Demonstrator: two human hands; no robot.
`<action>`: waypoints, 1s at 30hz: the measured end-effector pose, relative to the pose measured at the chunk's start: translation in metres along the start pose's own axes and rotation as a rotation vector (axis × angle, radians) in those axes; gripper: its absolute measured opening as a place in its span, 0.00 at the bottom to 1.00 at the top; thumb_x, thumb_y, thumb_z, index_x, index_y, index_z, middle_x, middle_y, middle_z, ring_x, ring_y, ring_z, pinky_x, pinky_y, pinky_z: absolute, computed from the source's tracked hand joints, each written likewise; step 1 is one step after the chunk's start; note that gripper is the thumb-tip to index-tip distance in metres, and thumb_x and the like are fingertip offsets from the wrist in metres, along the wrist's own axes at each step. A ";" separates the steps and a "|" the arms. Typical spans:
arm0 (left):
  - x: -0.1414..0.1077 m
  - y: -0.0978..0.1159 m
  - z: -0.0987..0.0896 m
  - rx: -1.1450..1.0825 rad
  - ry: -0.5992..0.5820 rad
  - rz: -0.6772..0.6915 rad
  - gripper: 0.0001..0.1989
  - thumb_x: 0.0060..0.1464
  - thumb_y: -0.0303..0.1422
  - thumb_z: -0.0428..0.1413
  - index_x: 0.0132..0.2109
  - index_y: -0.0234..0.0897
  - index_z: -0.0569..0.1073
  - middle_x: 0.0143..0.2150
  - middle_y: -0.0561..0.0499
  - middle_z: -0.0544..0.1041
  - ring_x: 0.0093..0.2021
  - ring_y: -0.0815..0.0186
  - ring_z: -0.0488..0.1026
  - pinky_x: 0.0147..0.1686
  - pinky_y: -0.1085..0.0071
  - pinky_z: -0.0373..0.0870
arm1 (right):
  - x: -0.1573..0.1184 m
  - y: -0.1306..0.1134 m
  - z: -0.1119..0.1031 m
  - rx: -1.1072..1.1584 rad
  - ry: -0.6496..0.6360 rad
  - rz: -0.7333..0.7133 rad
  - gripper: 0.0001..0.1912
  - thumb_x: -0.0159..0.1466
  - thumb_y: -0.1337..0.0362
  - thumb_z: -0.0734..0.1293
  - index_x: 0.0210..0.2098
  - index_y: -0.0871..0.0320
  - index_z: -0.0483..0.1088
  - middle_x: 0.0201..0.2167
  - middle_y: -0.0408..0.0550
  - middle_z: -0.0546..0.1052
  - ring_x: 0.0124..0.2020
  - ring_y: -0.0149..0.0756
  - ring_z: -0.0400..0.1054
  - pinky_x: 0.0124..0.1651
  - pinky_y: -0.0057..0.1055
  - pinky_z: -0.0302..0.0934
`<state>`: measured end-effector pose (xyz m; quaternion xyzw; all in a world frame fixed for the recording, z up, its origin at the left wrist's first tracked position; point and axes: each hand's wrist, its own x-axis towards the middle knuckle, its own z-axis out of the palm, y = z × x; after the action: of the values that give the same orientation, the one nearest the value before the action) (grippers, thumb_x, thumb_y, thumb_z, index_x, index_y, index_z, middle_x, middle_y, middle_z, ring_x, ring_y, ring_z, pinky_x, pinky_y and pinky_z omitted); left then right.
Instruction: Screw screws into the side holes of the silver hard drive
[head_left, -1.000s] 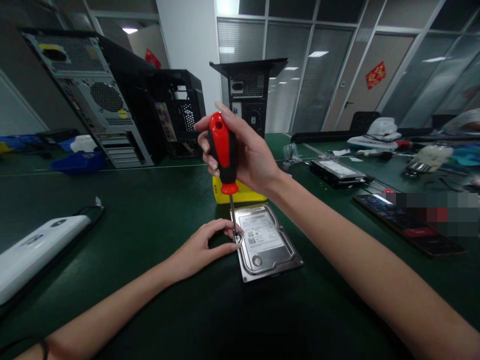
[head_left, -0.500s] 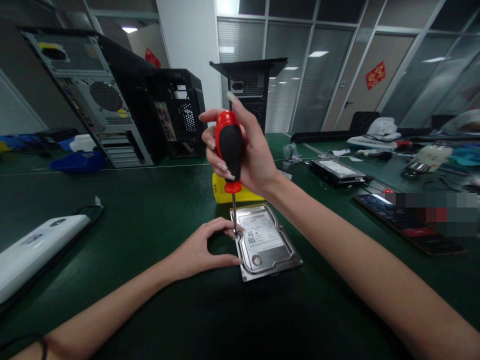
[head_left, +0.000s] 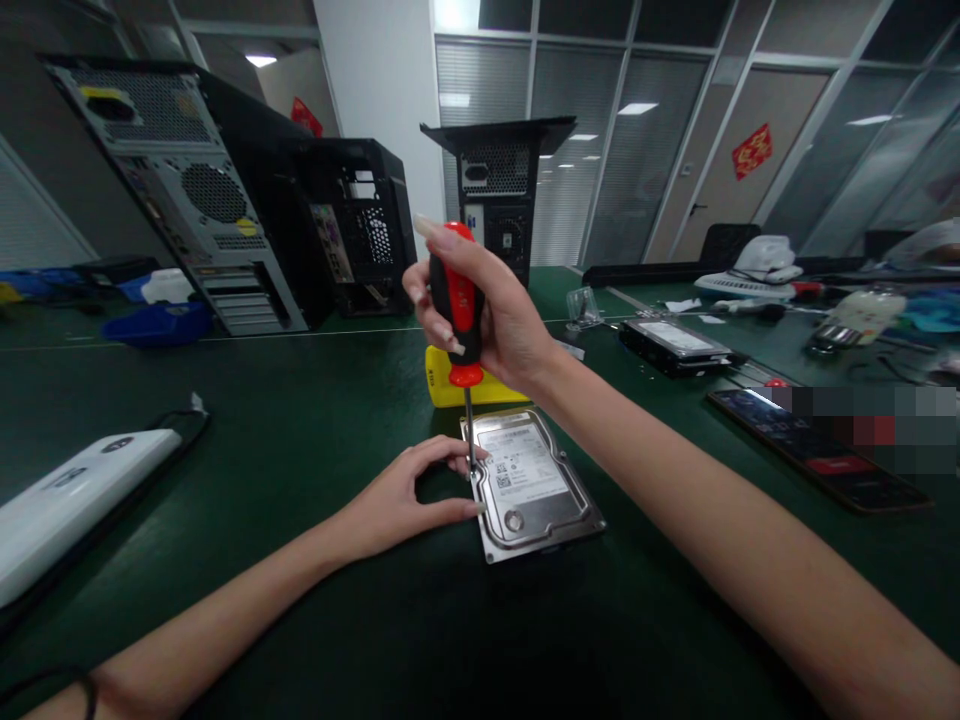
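Observation:
A silver hard drive (head_left: 529,480) with a white label lies flat on the green table. My right hand (head_left: 502,300) is wrapped round the red and black handle of a screwdriver (head_left: 462,320), its thumb over the top. The screwdriver stands nearly upright, its tip at the drive's left edge; whatever sits under the tip is too small to make out. My left hand (head_left: 409,500) grips that same edge, thumb on the nearer part and index finger close by the shaft. Behind the drive, a yellow object (head_left: 442,380) is partly hidden by my right hand.
Computer cases (head_left: 217,190) stand along the back. A white device (head_left: 82,490) with a cable lies at left, near a blue tray (head_left: 157,323). To the right are a phone (head_left: 810,450), another hard drive (head_left: 675,340) and a light bulb (head_left: 855,318).
The screwdriver handle has turned in my right hand, showing its red side. My right thumb has swung left across the top. My left hand and the drive stay almost in place.

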<state>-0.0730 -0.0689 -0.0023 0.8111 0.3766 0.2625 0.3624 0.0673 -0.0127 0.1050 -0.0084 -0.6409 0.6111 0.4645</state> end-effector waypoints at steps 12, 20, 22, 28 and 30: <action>0.002 -0.004 0.002 -0.148 0.057 -0.021 0.18 0.51 0.36 0.59 0.46 0.38 0.64 0.40 0.50 0.70 0.43 0.62 0.68 0.48 0.63 0.63 | 0.000 -0.001 -0.007 0.146 -0.074 -0.021 0.19 0.63 0.50 0.56 0.36 0.62 0.62 0.26 0.40 0.61 0.21 0.20 0.57 0.22 0.21 0.51; 0.002 -0.001 0.002 -0.090 0.008 -0.006 0.11 0.52 0.35 0.58 0.41 0.37 0.67 0.39 0.52 0.70 0.44 0.62 0.67 0.47 0.65 0.64 | 0.001 0.000 -0.005 0.197 -0.015 -0.013 0.15 0.60 0.52 0.61 0.34 0.59 0.59 0.26 0.40 0.63 0.20 0.22 0.58 0.22 0.22 0.54; 0.003 0.001 0.002 -0.085 0.009 -0.016 0.10 0.53 0.35 0.57 0.41 0.37 0.68 0.39 0.52 0.71 0.44 0.62 0.67 0.47 0.65 0.64 | 0.001 0.000 -0.004 0.184 0.006 -0.011 0.15 0.58 0.52 0.63 0.32 0.58 0.58 0.26 0.39 0.63 0.20 0.21 0.57 0.21 0.21 0.53; 0.003 0.004 0.002 -0.043 0.014 -0.046 0.10 0.54 0.37 0.56 0.41 0.38 0.68 0.40 0.51 0.71 0.44 0.61 0.68 0.47 0.64 0.64 | 0.001 0.000 -0.002 0.010 0.014 0.027 0.16 0.60 0.50 0.60 0.31 0.59 0.58 0.18 0.37 0.60 0.15 0.19 0.49 0.17 0.20 0.45; 0.003 0.003 0.002 -0.039 0.017 -0.057 0.10 0.54 0.37 0.56 0.42 0.38 0.67 0.40 0.51 0.71 0.45 0.61 0.68 0.47 0.65 0.64 | 0.001 0.001 -0.002 0.026 -0.025 -0.005 0.17 0.59 0.50 0.60 0.35 0.58 0.59 0.17 0.35 0.58 0.14 0.19 0.48 0.16 0.20 0.43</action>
<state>-0.0687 -0.0684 -0.0006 0.7907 0.3975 0.2660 0.3821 0.0680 -0.0102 0.1046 0.0067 -0.6386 0.6183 0.4581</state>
